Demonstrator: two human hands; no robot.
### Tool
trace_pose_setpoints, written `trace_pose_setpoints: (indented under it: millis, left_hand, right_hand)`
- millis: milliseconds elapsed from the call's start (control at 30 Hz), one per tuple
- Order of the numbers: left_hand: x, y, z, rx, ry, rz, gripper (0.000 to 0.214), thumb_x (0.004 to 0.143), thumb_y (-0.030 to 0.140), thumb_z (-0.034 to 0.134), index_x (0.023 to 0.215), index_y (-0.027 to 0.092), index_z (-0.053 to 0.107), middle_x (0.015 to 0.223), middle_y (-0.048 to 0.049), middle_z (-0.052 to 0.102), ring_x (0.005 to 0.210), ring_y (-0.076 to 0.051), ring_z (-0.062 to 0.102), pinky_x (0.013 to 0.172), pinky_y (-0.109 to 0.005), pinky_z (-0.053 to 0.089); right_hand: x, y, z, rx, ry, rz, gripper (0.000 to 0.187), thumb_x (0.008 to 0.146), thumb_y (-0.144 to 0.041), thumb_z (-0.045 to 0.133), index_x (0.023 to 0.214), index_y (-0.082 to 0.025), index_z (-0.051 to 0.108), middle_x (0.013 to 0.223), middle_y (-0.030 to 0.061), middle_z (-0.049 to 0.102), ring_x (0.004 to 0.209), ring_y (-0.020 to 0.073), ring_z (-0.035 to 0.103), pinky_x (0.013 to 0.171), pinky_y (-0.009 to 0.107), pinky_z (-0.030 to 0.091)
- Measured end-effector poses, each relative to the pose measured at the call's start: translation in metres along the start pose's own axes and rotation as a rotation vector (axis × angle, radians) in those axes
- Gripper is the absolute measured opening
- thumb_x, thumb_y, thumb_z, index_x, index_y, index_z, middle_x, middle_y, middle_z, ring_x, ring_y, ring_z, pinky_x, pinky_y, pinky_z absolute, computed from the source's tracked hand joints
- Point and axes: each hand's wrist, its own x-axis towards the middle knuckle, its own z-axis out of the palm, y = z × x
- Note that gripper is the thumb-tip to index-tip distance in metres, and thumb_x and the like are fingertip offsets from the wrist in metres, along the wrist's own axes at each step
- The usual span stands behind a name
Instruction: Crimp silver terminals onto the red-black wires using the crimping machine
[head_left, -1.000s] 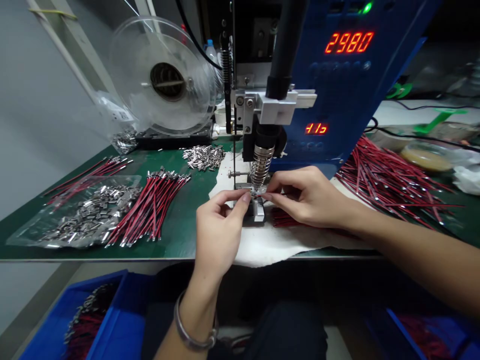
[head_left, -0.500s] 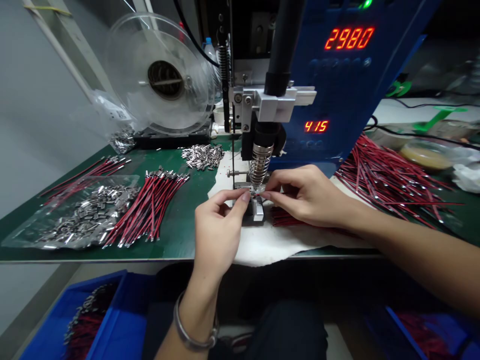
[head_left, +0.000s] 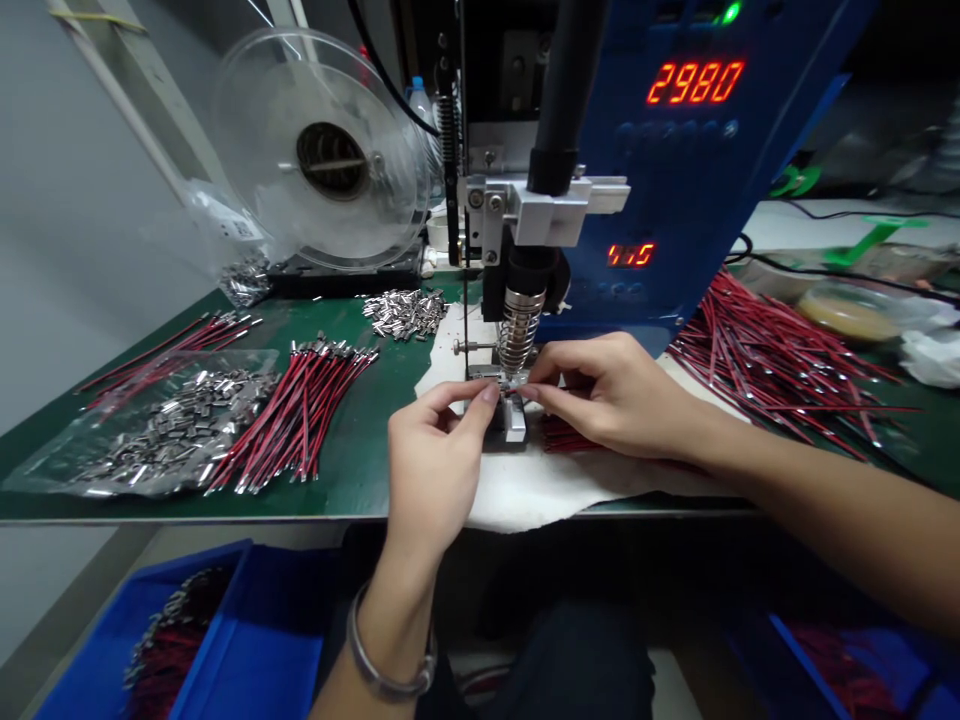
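My left hand [head_left: 435,460] pinches a small metal piece at the fixture [head_left: 513,420] under the spring-loaded head [head_left: 519,330] of the blue machine [head_left: 675,170]. From the right, my right hand [head_left: 611,390] pinches a thin red wire whose tip sits at the same spot. Both sets of fingertips nearly touch below the head. More red wires [head_left: 559,435] lie under my right palm on a white cloth [head_left: 540,490].
A bundle of red wires with metal ends [head_left: 300,410], a bag of metal terminals [head_left: 165,430] and a loose terminal pile [head_left: 405,312] lie left. A clear reel [head_left: 330,150] stands behind. Many red wires [head_left: 780,360] spread right. Blue bins [head_left: 225,640] sit below the table edge.
Both hands stay pinched at the fixture with almost no movement. The small red display on the machine flickers between readings; the large one stays at 2980.
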Motion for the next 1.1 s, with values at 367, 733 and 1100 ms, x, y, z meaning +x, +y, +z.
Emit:
trace_pose_setpoints:
  millis: [367, 733, 1100]
  left_hand:
    - [0.0021, -0.0033, 0.0006, -0.033, -0.007, -0.004, 0.021, 0.074, 0.037, 0.071, 0.084, 0.019, 0.075, 0.083, -0.0059, 0.071, 0.071, -0.016, 0.062, 0.055, -0.022, 0.044]
    - [-0.0001, 0.0000, 0.0008, -0.037, 0.018, -0.022, 0.020, 0.072, 0.036, 0.073, 0.081, 0.018, 0.075, 0.080, -0.0055, 0.071, 0.070, -0.015, 0.061, 0.057, -0.021, 0.044]
    - [-0.0017, 0.0009, -0.0003, -0.008, 0.033, -0.017, 0.019, 0.073, 0.037, 0.072, 0.082, 0.020, 0.077, 0.079, -0.0043, 0.071, 0.068, -0.012, 0.060, 0.060, -0.020, 0.045]
  right_hand:
    - [-0.0001, -0.0036, -0.0006, 0.026, 0.002, 0.069, 0.014, 0.082, -0.020, 0.060, 0.071, -0.013, 0.065, 0.059, -0.0007, 0.060, 0.050, 0.0070, 0.046, 0.052, 0.021, 0.035]
    - [-0.0003, -0.0047, -0.0012, 0.022, 0.000, 0.078, 0.012, 0.081, -0.017, 0.060, 0.071, -0.013, 0.065, 0.062, 0.0005, 0.063, 0.053, 0.0080, 0.051, 0.053, 0.021, 0.036]
    - [-0.0012, -0.0044, -0.0011, 0.012, -0.005, 0.073, 0.011, 0.082, -0.017, 0.060, 0.073, -0.013, 0.066, 0.063, -0.0004, 0.064, 0.052, 0.0068, 0.050, 0.052, 0.020, 0.036]
